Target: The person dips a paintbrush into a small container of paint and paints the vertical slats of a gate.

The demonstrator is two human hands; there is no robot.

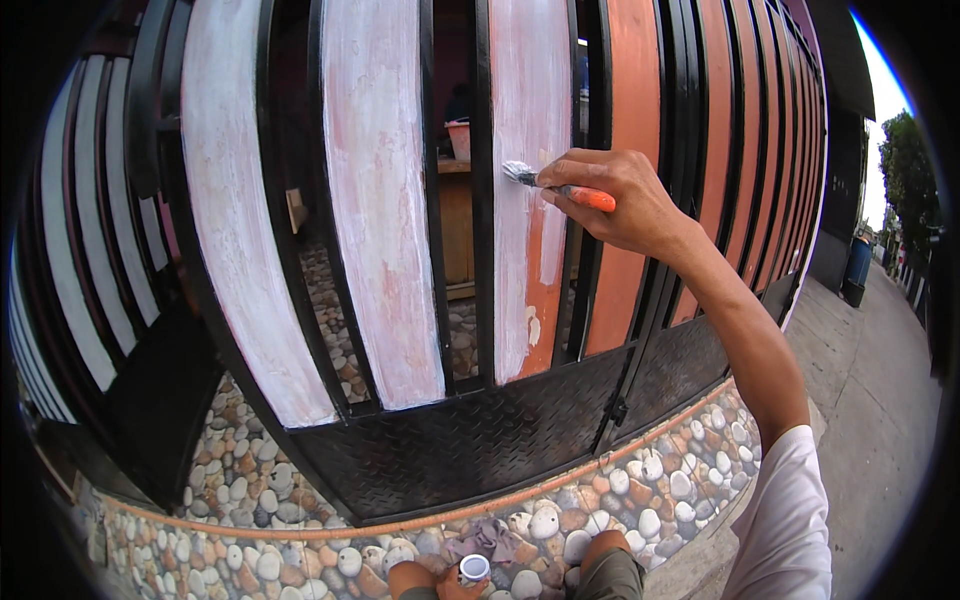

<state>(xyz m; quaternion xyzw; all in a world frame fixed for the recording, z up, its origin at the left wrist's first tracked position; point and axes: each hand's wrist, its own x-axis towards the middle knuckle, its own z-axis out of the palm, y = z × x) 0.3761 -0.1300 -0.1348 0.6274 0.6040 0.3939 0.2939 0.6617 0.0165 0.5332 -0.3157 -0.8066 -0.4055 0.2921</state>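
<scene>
Right hand [615, 200] raised against a tall gate, fingers curled tight around the orange handle of a paintbrush [560, 186], whose white-loaded bristles press on a vertical slat [528, 120]. That slat is white over its upper part and left side, while bare orange shows along its lower right edge. Two wider slats [375, 200] to the left already carry a thin, streaky white coat with pink showing through. To the right, an orange slat [630, 90] and the row beyond it stand unpainted between black metal bars [483, 200].

Left hand [455, 580], at the lower edge of the view beside a bent knee, grips a small round paint tin [474, 568] with a white top; the fingers wrap its side, though most of the hand is cut off by the frame edge. Just beside the tin lies a crumpled grey rag [490, 538] on a low wall faced with rounded pebbles [250, 500] in white, grey and brown.

Below the slats runs a black panel [470, 440] of patterned metal plate, with a thin orange strip under it. Through the gaps between the slats a wooden cabinet [455, 220] stands inside, a pink tub [459, 138] on top. A white sleeve [785, 520] covers the upper right arm. At far right a concrete street [880, 400] stretches away past a blue bin [858, 262] and trees.
</scene>
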